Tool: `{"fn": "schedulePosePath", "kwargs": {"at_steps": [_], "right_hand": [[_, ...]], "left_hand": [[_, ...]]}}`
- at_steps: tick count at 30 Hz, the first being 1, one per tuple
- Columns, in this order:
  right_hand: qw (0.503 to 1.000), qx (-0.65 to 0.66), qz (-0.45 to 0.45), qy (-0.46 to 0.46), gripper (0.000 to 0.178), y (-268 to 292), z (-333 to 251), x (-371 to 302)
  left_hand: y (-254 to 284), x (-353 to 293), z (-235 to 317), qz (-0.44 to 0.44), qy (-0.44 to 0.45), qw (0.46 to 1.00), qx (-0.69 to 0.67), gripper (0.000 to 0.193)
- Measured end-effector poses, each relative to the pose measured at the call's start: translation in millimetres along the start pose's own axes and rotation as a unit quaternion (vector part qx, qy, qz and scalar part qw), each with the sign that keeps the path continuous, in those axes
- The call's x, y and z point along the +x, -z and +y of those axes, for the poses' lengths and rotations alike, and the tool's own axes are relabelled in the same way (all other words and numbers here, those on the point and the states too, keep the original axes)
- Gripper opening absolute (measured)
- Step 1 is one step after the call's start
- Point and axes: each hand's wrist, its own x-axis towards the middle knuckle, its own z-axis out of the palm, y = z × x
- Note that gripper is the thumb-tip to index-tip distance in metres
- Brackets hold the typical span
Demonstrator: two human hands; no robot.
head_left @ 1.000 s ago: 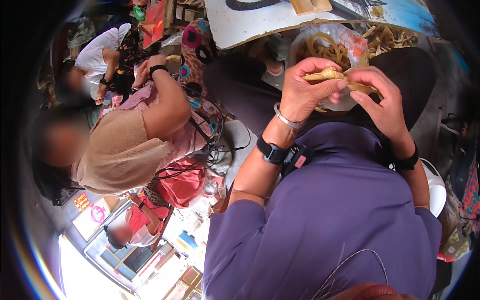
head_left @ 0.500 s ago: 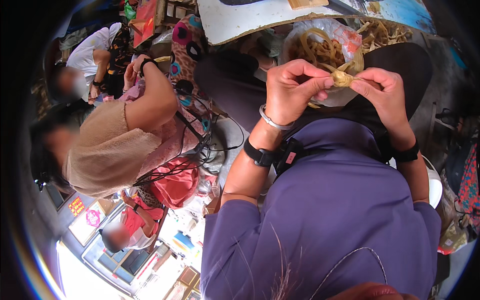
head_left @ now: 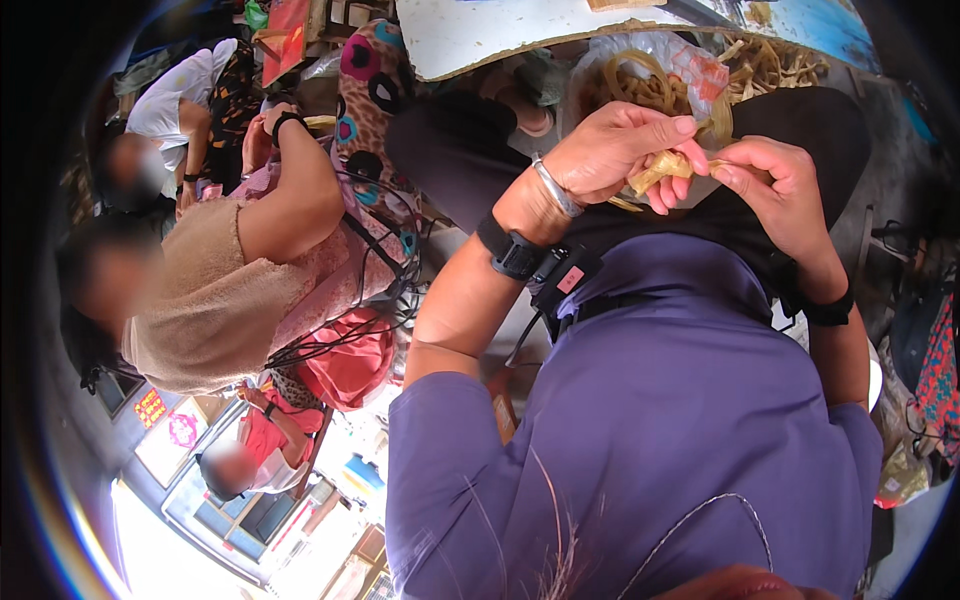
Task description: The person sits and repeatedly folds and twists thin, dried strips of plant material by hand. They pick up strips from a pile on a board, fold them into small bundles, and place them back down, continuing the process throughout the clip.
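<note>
A glossy yellow-tan strip, folded into a small bundle (head_left: 652, 174), lies in the fingers of my left hand (head_left: 612, 148) above my lap. The thumb of that hand is stretched over it, and the fingers curl under it. Beside it my right hand (head_left: 782, 188) pinches the thin end of the strip between thumb and forefinger. What the strip is made of I cannot tell. Just beyond my hands, a clear plastic bag (head_left: 612, 58) with red marks holds more long strips (head_left: 640, 82) of the same colour, partly hidden by my left hand.
A worn white board (head_left: 455, 45) spans the far edge. More tan strips (head_left: 775, 68) are piled beneath it. On my left sits a person in a brown top (head_left: 215, 295), with black cables (head_left: 385, 290) and a red bag (head_left: 350, 365) close by. Two more people sit farther off.
My left hand has rolled over, its thumb now on top, and the bundle has shifted slightly left. The right hand has drawn a little away, keeping its pinch on the strip's end.
</note>
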Motion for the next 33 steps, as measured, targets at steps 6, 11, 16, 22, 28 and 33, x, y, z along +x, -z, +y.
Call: {"fn": "schedulePosePath", "kwargs": {"at_steps": [6, 11, 16, 22, 28, 33], "right_hand": [[0.993, 0.084, 0.013, -0.08, 0.015, -1.1, 22.6, -1.6], [0.971, 0.213, -0.045, -0.1, 0.028, -1.8, 18.1, 9.3], [0.934, 0.302, -0.129, -0.139, 0.035, -5.3, -1.0, 30.6], [0.956, 0.241, -0.147, -0.078, 0.026, -6.0, -6.2, 37.0], [0.948, 0.233, -0.201, -0.077, 0.029, -5.5, -16.8, 40.7], [0.945, 0.275, -0.164, -0.068, 0.038, -11.0, -6.0, 33.2]], "left_hand": [[5.7, -0.1, -6.7, 0.05, -0.037, 0.99, -0.127, 0.027], [7.9, -10.0, -5.7, 0.174, -0.098, 0.973, 0.113, 0.032], [-13.1, -15.3, 10.6, 0.267, -0.227, 0.849, 0.396, 0.02], [-6.8, -22.2, 14.6, 0.206, -0.21, 0.76, 0.58, 0.017], [-14.3, -23.7, 16.8, 0.145, -0.201, 0.812, 0.528, 0.014], [-13.2, -25.3, 23.6, 0.085, -0.168, 0.833, 0.52, 0.011]]}}
